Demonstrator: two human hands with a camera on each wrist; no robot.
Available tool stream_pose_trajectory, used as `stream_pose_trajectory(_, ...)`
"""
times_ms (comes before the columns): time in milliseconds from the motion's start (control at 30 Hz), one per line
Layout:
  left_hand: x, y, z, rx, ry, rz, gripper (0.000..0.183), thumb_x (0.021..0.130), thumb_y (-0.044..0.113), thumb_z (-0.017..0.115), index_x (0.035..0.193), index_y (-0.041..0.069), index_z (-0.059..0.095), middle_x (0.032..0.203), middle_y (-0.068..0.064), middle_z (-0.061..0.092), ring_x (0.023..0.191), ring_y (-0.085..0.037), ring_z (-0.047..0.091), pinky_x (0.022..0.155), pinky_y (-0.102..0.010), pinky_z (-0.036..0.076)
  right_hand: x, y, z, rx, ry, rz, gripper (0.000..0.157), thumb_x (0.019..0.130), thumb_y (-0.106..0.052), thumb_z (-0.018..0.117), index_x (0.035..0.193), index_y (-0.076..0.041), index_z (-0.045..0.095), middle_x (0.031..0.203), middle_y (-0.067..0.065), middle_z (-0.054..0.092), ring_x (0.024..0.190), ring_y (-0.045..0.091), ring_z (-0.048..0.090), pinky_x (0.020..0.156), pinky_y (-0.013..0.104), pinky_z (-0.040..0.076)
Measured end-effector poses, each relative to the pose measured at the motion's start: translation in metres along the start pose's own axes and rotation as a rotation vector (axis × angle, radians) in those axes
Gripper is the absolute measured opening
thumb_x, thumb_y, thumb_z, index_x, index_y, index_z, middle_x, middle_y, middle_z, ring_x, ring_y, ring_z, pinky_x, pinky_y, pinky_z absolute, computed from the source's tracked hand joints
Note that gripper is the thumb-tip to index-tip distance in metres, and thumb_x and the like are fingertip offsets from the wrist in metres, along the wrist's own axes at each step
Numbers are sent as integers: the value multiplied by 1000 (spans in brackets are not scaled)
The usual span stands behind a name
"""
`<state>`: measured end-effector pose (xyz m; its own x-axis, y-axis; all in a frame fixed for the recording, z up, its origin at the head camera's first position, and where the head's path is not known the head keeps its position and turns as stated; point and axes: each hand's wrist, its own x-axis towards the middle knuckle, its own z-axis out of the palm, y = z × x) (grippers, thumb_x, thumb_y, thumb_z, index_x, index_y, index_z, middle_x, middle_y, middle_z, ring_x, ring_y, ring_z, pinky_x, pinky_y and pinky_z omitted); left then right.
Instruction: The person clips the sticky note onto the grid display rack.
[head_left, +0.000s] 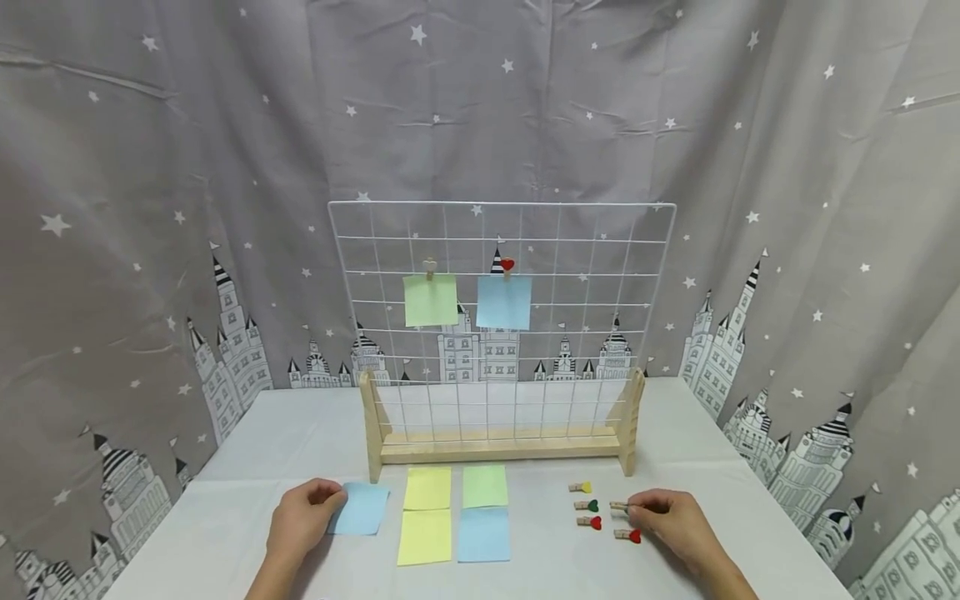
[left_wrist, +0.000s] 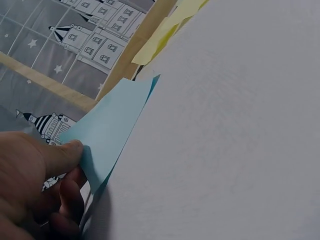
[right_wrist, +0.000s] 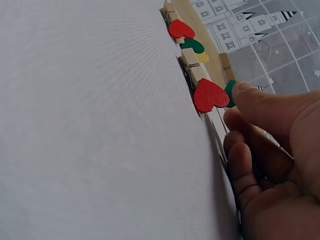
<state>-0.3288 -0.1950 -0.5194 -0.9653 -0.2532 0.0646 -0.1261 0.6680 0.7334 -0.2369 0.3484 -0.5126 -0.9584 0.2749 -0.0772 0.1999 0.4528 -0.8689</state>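
Observation:
My left hand (head_left: 302,518) pinches the left edge of a blue sticky note (head_left: 362,508) between thumb and fingers. In the left wrist view that blue note (left_wrist: 112,125) tilts up off the white cloth. Over on the right, my right hand (head_left: 671,527) pinches a small wooden clothespin (head_left: 618,506) by its heart end. The right wrist view shows a green heart (right_wrist: 230,93) on this clothespin, partly covered by the thumb. Just in front of it lies a clothespin with a red heart (head_left: 628,536). Three more lie to the left, among them a green-hearted clothespin (head_left: 587,506).
A white wire grid (head_left: 592,274) stands in a wooden base (head_left: 498,450) behind the notes. Clipped on it hang a green note (head_left: 431,302) and a blue note (head_left: 504,304). Two yellow notes (head_left: 424,537), a green note (head_left: 484,486) and another blue note (head_left: 483,535) lie between the hands.

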Motion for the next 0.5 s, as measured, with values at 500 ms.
stream_pose_trajectory(500,-3,0,-4,-131,13,-76,19,96,16,71,108,2,71,97,-14,73,85,-25,65,65,-31,51,0,4,-2,74,13,-89,8,91,0,74,97,3,70,96,8,76,81,12,65,68,23,54)
